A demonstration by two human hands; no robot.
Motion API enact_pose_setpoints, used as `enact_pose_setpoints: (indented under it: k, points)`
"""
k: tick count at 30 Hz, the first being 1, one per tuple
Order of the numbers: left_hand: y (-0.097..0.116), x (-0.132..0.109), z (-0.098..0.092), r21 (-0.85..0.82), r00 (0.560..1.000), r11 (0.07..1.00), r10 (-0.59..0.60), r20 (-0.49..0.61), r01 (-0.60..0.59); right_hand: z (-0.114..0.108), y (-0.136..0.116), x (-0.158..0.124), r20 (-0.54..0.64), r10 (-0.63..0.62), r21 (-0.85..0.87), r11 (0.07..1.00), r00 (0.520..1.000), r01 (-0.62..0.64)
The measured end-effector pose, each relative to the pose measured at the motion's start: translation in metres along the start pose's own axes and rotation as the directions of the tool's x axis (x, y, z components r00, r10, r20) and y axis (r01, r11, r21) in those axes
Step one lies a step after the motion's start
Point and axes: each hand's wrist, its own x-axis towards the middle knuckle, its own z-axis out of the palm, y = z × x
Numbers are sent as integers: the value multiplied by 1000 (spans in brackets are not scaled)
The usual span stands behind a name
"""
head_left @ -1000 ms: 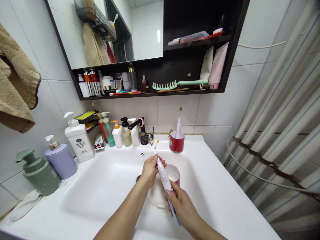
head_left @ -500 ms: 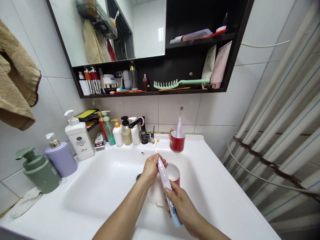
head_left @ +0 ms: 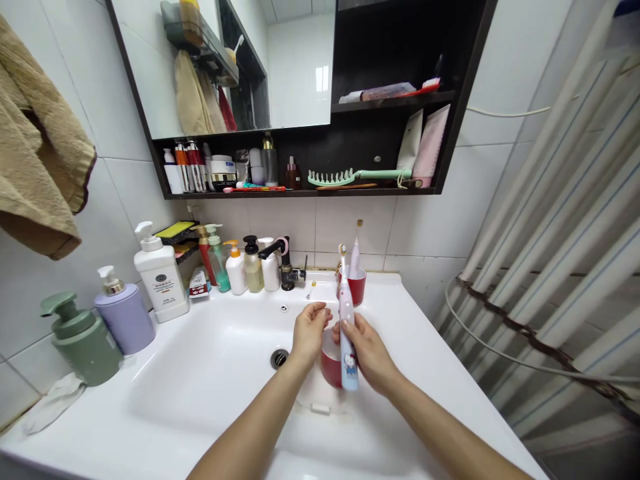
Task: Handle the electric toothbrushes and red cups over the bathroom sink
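Observation:
My right hand [head_left: 367, 350] grips a white and blue electric toothbrush [head_left: 347, 327], held upright with its brush head up. My left hand [head_left: 310, 330] rests curled over the rim of a red cup [head_left: 330, 363] just left of the toothbrush, above the white sink basin [head_left: 210, 373]. Behind them a second red cup [head_left: 357, 285] with another toothbrush stands on the sink's back ledge. The black tap [head_left: 280, 261] is to the back left of my hands.
Pump bottles line the left counter: a green one [head_left: 83, 340], a lilac one [head_left: 124, 315], a white one [head_left: 161, 277]. Small bottles [head_left: 235, 267] crowd the tap. A dark shelf [head_left: 300, 190] holds cosmetics and a green comb. A tan towel [head_left: 40, 160] hangs left; pipes run right.
The toothbrush swung from slanting across the cup to upright in my right hand. My left hand let go of its neck and went to the red cup, which now sits further back.

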Motion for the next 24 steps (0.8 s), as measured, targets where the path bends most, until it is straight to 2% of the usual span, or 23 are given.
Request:
enact_pose_setpoints:
  k: [2, 4, 7, 10, 13, 17, 20, 24]
  points:
    - [-9, -3, -7, 227, 992, 966, 121, 27, -124, -7, -2, 16, -69, -37, -35, 999, 997, 34]
    - [-18, -11, -13, 435, 971, 868, 203, 129, -239, -12, 3, 29, -110, -53, -83, 996, 993, 44]
    - [-28, -23, -16, 624, 932, 699, 193, 308, -351, -15, 19, 38, -139, -65, -189, 981, 988, 38]
    - [-34, -27, -15, 717, 900, 561, 132, 415, -413, -15, 35, 37, -132, -60, -300, 954, 989, 18]
    - [-37, -25, -14, 754, 884, 479, 116, 453, -449, -15, 43, 34, -115, -54, -384, 923, 992, 6]
    - [-36, -24, -11, 741, 859, 455, 127, 495, -494, -19, 43, 30, -100, -58, -445, 896, 993, 8]
    - [-30, -26, -1, 691, 788, 414, 121, 603, -592, -32, 35, 27, -94, -66, -466, 885, 993, 15]
    - [-16, -20, 31, 560, 655, 379, 194, 730, -737, -66, 12, 28, -134, -95, -488, 873, 986, 17]
